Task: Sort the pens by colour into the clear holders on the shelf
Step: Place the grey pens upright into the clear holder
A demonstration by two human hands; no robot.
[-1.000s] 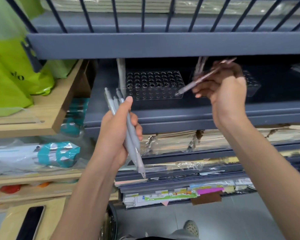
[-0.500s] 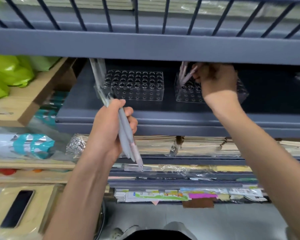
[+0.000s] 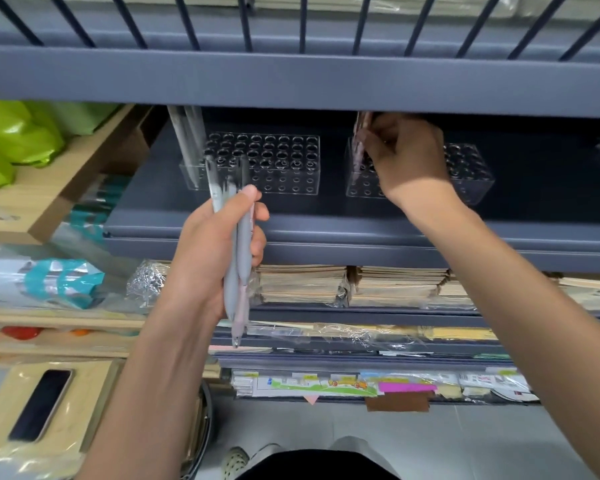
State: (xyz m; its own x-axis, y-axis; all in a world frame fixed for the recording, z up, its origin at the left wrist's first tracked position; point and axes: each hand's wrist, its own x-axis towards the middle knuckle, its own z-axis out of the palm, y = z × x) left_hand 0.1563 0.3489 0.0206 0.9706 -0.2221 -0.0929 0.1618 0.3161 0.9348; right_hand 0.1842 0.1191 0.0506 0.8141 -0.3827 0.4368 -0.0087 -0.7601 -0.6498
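Left fingers (image 3: 259, 242) curled round upright grey pens (image 3: 238, 271), tips down, right fingers (image 3: 378, 147) pinching upright pink pen (image 3: 359, 140) at clear holder (image 3: 471, 174)

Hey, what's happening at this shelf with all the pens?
A person is sorting pens by colour. Their left hand grips a bunch of pens, mostly grey with at least one pink, held in front of the grey shelf. Their right hand pinches a pink pen at the left end of the right clear holder. The left clear holder has a few grey pens upright at its left end; most of its holes are empty.
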